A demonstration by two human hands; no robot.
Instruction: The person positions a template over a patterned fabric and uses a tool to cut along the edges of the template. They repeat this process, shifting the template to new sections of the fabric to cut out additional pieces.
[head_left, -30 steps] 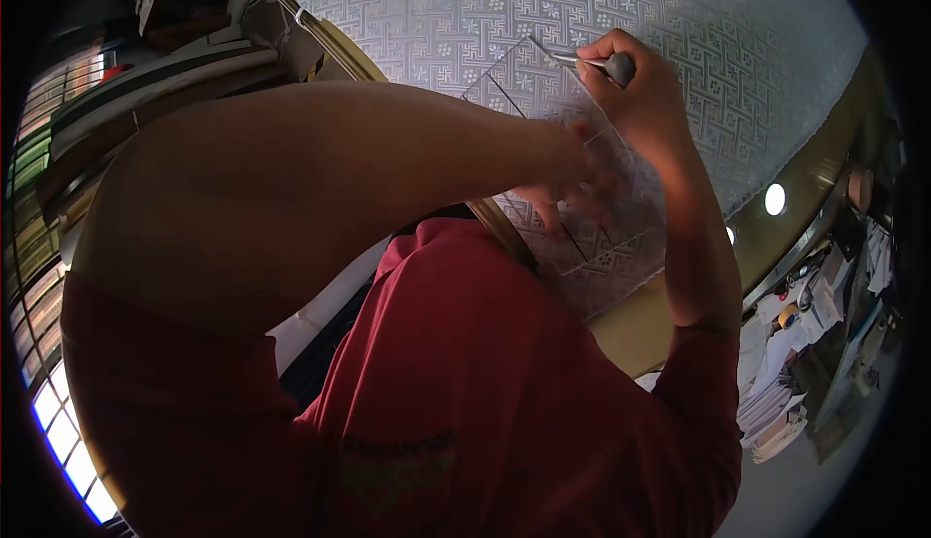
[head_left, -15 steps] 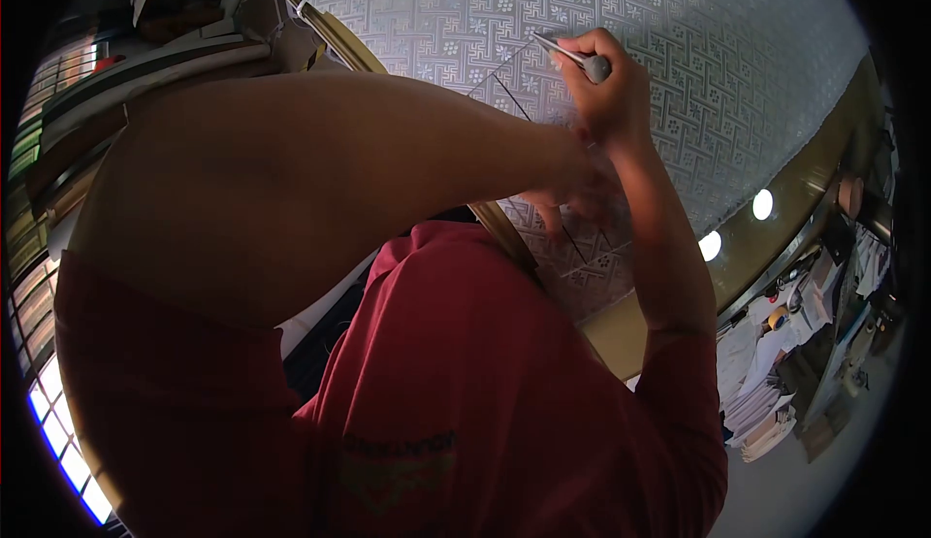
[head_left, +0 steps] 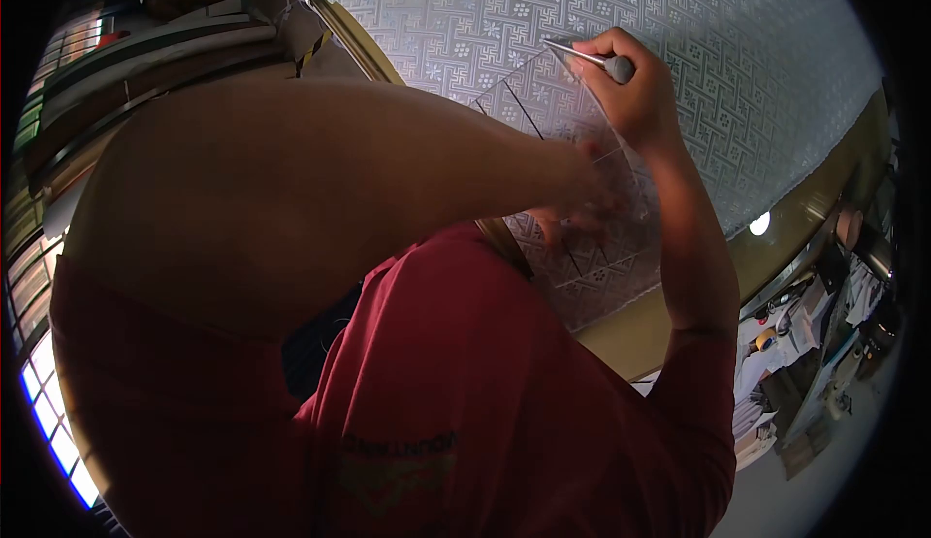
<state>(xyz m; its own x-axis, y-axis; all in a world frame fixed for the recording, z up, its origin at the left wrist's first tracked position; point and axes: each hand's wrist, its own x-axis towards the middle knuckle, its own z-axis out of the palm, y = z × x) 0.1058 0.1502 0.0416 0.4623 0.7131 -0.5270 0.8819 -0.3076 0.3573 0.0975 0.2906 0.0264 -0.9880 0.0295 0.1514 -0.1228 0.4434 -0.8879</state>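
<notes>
My right hand point(head_left: 635, 92) grips a slim silver pen point(head_left: 592, 55) with a thick grey end. Its tip points left and meets the silver-grey patterned sheet point(head_left: 524, 0) near the corner of a clear template point(head_left: 529, 82). That template is see-through, bears dark straight lines and lies over the pattern. Lower down, my left hand point(head_left: 572, 210) rests on the template with its fingers spread. Part of it is in shadow and blurred, and my forearm runs across from the left.
A brownish-gold table edge point(head_left: 786, 213) shows beyond the sheet on the right. Papers and small items point(head_left: 776, 354) crowd a surface at the lower right. Long stacked boards point(head_left: 155, 63) lie at the upper left, close to my left arm.
The whole view has shifted slightly. My right hand with the pen appears a little farther right and lower, its tip still by the template's corner. My left hand stays on the template.
</notes>
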